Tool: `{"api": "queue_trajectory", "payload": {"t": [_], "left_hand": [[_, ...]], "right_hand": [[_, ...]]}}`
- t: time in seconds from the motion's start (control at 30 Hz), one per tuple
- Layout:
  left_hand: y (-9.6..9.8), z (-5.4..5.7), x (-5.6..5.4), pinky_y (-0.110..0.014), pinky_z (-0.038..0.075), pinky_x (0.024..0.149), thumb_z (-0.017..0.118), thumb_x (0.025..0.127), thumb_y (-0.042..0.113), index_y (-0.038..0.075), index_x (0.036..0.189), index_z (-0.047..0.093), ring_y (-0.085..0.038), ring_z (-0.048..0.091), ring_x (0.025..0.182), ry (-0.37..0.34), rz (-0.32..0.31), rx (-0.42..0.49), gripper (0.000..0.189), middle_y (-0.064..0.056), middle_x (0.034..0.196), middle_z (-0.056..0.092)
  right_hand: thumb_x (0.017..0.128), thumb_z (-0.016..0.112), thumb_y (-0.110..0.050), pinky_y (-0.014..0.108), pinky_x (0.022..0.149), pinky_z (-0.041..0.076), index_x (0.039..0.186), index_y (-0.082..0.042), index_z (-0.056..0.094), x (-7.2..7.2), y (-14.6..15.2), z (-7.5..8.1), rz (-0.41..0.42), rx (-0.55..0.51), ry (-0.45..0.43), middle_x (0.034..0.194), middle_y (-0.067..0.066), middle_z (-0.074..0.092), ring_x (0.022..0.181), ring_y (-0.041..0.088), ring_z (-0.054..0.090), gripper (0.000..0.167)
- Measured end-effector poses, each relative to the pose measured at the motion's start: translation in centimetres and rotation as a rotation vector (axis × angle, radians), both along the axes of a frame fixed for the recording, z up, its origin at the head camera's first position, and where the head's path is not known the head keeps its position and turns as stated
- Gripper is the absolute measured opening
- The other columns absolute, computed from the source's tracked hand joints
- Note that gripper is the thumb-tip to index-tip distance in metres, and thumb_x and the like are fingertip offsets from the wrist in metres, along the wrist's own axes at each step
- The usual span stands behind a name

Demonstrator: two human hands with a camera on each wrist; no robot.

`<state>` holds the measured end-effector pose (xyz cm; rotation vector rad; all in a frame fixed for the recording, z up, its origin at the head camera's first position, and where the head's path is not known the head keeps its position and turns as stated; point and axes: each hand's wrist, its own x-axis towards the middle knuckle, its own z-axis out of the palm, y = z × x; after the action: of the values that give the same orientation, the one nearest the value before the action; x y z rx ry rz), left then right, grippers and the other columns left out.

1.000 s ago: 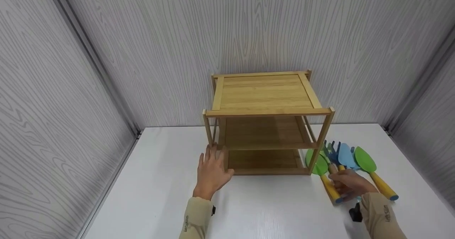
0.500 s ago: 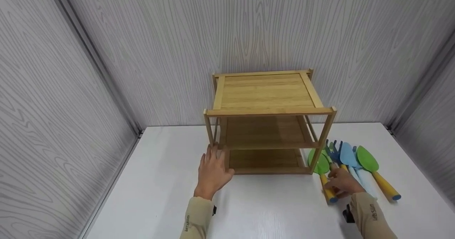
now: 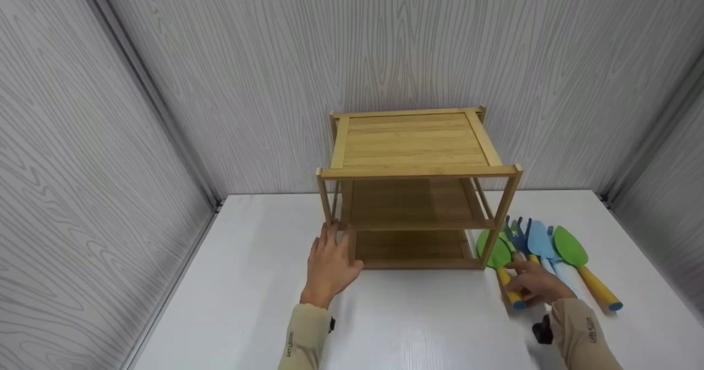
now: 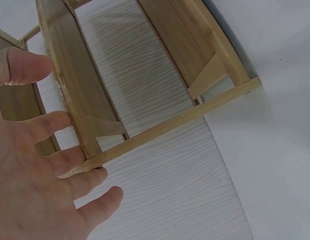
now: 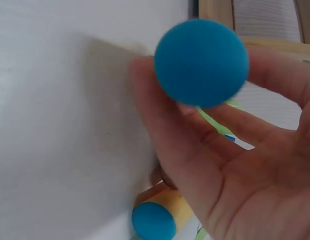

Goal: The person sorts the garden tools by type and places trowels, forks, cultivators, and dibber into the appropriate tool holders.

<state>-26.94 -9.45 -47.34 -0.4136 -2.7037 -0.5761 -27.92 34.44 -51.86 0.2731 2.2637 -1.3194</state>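
My right hand (image 3: 536, 285) curls its fingers and thumb round the yellow handle of the leftmost green trowel (image 3: 500, 255), which lies beside the rack's right front leg. In the right wrist view the handle's blue end (image 5: 201, 62) shows between thumb and fingers. Midway along the left front post of a three-tier wooden rack (image 3: 415, 142), my left hand (image 3: 329, 265) rests with spread fingers. The left wrist view shows these fingertips (image 4: 70, 159) against the rack's frame, with the thumb held apart.
More garden tools lie right of the rack: a dark blue fork (image 3: 518, 239), a light blue trowel (image 3: 540, 241) and another green trowel (image 3: 571, 247) with a yellow handle. Grey wood-patterned walls (image 3: 264, 84) enclose the white table (image 3: 247, 282) behind and at both sides.
My right hand has moved left from the middle tools onto the leftmost green trowel's handle. The handle's end has swung left, then slightly back right. My left hand stays on the rack.
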Motion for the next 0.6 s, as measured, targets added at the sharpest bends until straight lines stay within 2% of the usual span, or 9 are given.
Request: {"api": "queue_trajectory", "payload": {"t": [0.13,0.27,0.43,0.6], "left_hand": [[0.08,0.02,0.01,-0.061,0.033,0.111,0.062,0.087,0.025,0.002,0.146,0.052,-0.048,0.033,0.143,0.002,-0.006,0.003,0.064,-0.025,0.152,0.041],[-0.02,0.07,0.08,-0.061,0.034,0.111,0.062,0.087,0.025,0.003,0.145,0.052,-0.047,0.033,0.143,0.002,0.001,-0.004,0.063,-0.025,0.152,0.041],[-0.11,0.15,0.10,-0.060,0.035,0.110,0.063,0.087,0.025,0.004,0.146,0.052,-0.047,0.033,0.143,0.003,-0.001,-0.004,0.064,-0.025,0.151,0.041],[-0.16,0.01,0.26,-0.059,0.035,0.111,0.064,0.087,0.025,0.003,0.147,0.051,-0.048,0.031,0.143,-0.024,-0.006,0.011,0.065,-0.025,0.153,0.038]], "right_hand": [[0.088,0.066,-0.002,0.053,0.085,0.055,0.154,0.010,0.025,-0.03,0.16,0.12,0.021,-0.028,-0.007,0.129,0.032,0.042,0.100,0.034,0.052,0.078],[0.089,0.063,0.002,0.052,0.087,0.055,0.152,0.012,0.027,0.03,0.01,0.31,0.061,-0.017,0.008,0.138,0.039,0.038,0.108,0.039,0.050,0.074],[0.087,0.061,0.003,0.050,0.083,0.056,0.149,0.013,0.035,0.41,-0.14,0.43,0.073,0.035,0.057,0.131,0.036,0.043,0.107,0.040,0.049,0.068],[0.086,0.060,0.004,0.048,0.079,0.057,0.148,0.014,0.033,0.64,-0.23,0.61,0.092,0.070,0.072,0.127,0.033,0.047,0.106,0.040,0.049,0.069]]}}
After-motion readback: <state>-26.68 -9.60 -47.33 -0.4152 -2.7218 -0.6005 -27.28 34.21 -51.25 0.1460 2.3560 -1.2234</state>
